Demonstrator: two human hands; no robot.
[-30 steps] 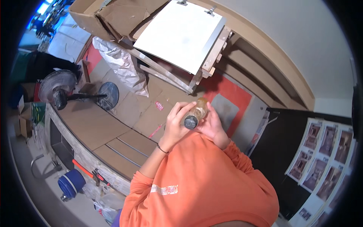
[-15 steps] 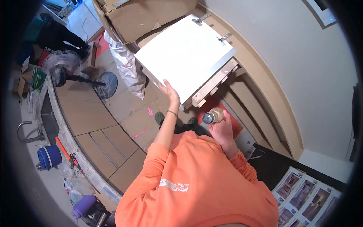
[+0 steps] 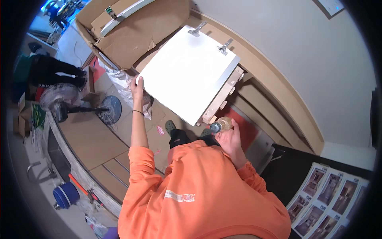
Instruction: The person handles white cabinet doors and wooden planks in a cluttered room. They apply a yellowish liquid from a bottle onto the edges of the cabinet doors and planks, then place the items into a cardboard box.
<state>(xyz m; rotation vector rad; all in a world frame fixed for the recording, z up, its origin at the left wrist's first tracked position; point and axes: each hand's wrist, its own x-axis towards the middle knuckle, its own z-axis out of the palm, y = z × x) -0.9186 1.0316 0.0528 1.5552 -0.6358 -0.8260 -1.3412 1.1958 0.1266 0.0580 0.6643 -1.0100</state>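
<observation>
My left hand reaches forward and grips the left corner of a white panel. The panel carries two metal hinges on its far edge and lies tilted on a wooden frame. My right hand stays close to my body and holds a small clear jar with a dark round lid, just below the panel's near corner. Orange sleeves cover both arms. My shoes show on the floor below the panel.
An open cardboard box lies beyond the panel, with crumpled plastic wrap beside it. A floor fan stands at left. A blue container and a red-handled tool lie lower left. Printed photo sheets sit at right.
My left hand has left the jar and stretched out to the panel's left corner. The right hand keeps the jar alone. The view has tilted toward the panel.
</observation>
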